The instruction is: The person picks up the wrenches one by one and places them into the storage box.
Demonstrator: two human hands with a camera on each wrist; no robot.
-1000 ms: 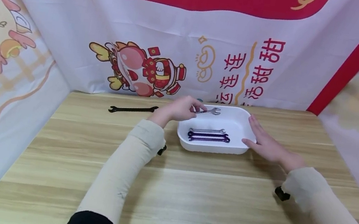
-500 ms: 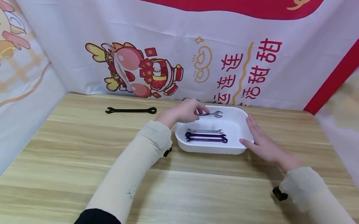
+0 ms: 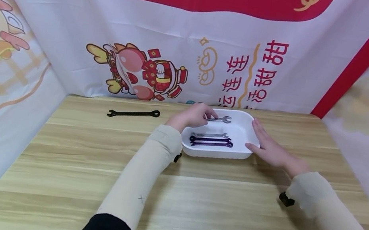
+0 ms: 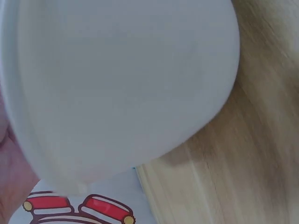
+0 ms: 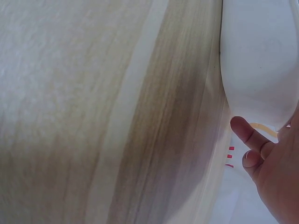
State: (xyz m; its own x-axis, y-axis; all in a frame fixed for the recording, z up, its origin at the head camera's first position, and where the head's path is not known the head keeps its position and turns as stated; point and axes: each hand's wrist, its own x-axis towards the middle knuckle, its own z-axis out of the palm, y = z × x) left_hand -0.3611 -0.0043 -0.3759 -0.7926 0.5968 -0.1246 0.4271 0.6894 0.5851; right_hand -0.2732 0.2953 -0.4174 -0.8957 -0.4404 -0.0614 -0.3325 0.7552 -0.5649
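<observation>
My left hand [image 3: 199, 115] reaches over the left rim of a white plastic tray [image 3: 245, 130] and pinches a silver wrench [image 3: 221, 119], its open end pointing right above the tray floor. My right hand [image 3: 271, 148] rests along the tray's right end, fingers extended and thumb at the near rim. Inside the tray lie a smaller silver wrench [image 3: 210, 135] and two dark purple wrenches [image 3: 212, 142], side by side. In the left wrist view the tray wall [image 4: 126, 84] fills most of the picture and hides the fingertips. The right wrist view shows my right hand [image 5: 275, 163] by the tray's end.
A black wrench [image 3: 133, 113] lies on the wooden table [image 3: 192, 204] left of the tray. Printed cloth [image 3: 184, 22] hangs behind the table's back edge and along both sides.
My left hand has moved slightly right and farther over the tray, carrying the silver wrench with it. The right hand stays at the tray's end. The head view has shifted a little.
</observation>
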